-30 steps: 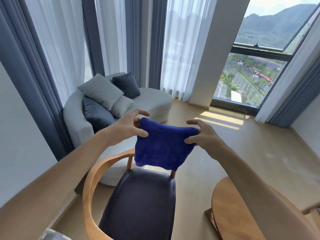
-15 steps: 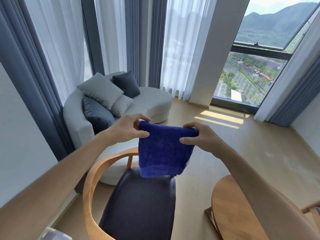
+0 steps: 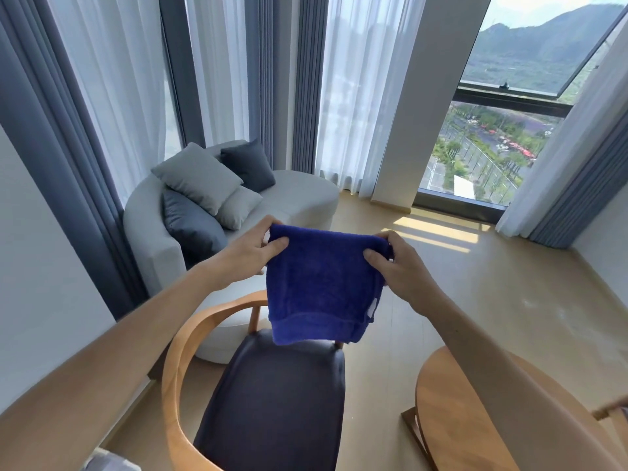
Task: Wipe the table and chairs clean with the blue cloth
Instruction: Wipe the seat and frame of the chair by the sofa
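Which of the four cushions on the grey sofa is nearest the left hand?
The dark grey cushion at the sofa's near end; the other three sit farther from the left hand.

The blue cloth hides the chair back; the table runs off-frame.

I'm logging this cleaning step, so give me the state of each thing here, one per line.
blue cloth: held up, hanging above the chair, touching no furniture.
left hand: pinches the cloth's top left corner.
right hand: pinches the top right corner.
chair: upright, seat bare.
table: nothing on the visible part.
curtains: sheer ones drawn.
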